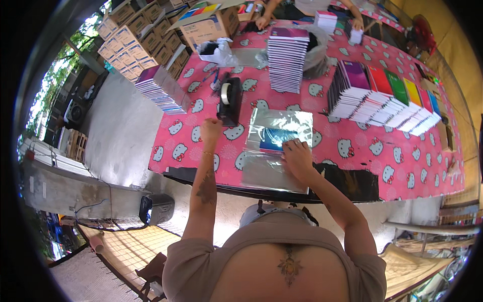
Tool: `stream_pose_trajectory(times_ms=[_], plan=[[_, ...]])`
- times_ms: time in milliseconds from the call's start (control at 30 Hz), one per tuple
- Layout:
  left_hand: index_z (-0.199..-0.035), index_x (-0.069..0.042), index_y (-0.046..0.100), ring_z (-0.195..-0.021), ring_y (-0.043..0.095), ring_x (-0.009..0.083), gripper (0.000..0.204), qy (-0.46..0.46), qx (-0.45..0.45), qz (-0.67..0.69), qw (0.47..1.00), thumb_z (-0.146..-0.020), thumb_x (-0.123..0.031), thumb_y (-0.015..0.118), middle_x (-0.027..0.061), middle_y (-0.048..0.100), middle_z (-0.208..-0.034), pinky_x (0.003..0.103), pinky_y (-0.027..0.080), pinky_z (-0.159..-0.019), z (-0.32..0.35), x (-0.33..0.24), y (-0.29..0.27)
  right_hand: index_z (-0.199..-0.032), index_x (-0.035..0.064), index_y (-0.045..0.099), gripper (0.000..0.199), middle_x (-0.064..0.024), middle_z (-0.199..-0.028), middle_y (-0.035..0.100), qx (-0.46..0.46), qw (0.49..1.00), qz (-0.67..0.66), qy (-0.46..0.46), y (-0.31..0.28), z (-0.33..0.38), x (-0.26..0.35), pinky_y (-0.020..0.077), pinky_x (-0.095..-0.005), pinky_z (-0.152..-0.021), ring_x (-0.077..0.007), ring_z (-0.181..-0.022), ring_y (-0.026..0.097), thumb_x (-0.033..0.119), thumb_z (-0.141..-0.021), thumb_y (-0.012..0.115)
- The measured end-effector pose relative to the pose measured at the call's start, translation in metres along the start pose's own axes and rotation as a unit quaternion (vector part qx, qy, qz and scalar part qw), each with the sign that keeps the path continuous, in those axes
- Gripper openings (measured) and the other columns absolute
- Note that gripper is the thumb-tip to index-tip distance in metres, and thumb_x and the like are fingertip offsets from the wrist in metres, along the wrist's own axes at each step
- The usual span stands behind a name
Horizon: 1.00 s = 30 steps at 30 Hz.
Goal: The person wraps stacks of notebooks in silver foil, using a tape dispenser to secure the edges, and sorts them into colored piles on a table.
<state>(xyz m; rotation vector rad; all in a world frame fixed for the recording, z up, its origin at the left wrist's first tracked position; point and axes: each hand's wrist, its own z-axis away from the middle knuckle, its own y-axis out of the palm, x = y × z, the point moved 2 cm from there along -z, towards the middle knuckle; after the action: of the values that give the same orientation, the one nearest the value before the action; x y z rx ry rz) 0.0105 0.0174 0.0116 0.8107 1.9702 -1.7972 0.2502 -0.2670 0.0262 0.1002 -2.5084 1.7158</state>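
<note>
My left hand (211,130) is closed, its fingers pressed together, just at the near left of a black tape dispenser (231,108) with a pale roll; anything in those fingers is too small to make out. My right hand (298,157) lies with its fingers stretched over the right part of a blue notebook (270,140). The notebook lies on shiny clear plastic film (259,171), which reaches toward the table's near edge. Glare on the film hides part of the notebook's cover.
Tall notebook stacks stand at the left (163,90) and far middle (288,60). A row of colour-covered notebooks (380,95) fills the right. Pens (215,80) lie beyond the dispenser. Cartons (138,45) are piled at the far left. Another person's hands (262,22) work across the pink tablecloth (347,148).
</note>
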Motion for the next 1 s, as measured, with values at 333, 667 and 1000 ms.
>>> stream_pose_trajectory(times_ms=[333, 667, 1000], plan=[[-0.077, -0.005, 0.071, -0.061, 0.064, 0.0166, 0.02, -0.141, 0.117, 0.334, 0.925, -0.084, -0.024, 0.073, 0.0044, 0.068, -0.071, 0.028, 0.046, -0.053, 0.008, -0.035, -0.01, -0.1, 0.0025, 0.067, 0.022, -0.0103, -0.099, 0.062, -0.063, 0.997, -0.003, -0.04, 0.007, 0.002, -0.015, 0.0435, -0.043, -0.101, -0.0265, -0.104, 0.062, 0.012, -0.081, 0.061], [-0.086, -0.003, 0.072, -0.073, 0.071, 0.0265, 0.02, 0.01, 0.02, -0.006, 1.0, -0.081, -0.022, 0.068, 0.0151, 0.073, -0.082, 0.039, 0.055, -0.065, -0.001, -0.002, -0.011, -0.099, 0.0027, 0.067, 0.023, -0.0096, -0.098, 0.062, -0.068, 0.995, -0.044, -0.055, 0.006, 0.001, -0.015, 0.0464, -0.0406, -0.091, -0.0245, -0.099, 0.063, 0.014, -0.08, 0.064], [-0.084, -0.005, 0.07, -0.07, 0.067, 0.0235, 0.016, -0.086, 0.14, 0.087, 0.983, -0.084, -0.02, 0.067, 0.0119, 0.07, -0.08, 0.038, 0.051, -0.06, -0.014, 0.008, -0.009, -0.105, 0.0046, 0.066, 0.027, -0.0086, -0.103, 0.062, -0.05, 0.997, -0.027, -0.053, 0.006, 0.004, -0.019, 0.0475, -0.0396, -0.087, -0.0244, -0.105, 0.063, 0.016, -0.08, 0.066]])
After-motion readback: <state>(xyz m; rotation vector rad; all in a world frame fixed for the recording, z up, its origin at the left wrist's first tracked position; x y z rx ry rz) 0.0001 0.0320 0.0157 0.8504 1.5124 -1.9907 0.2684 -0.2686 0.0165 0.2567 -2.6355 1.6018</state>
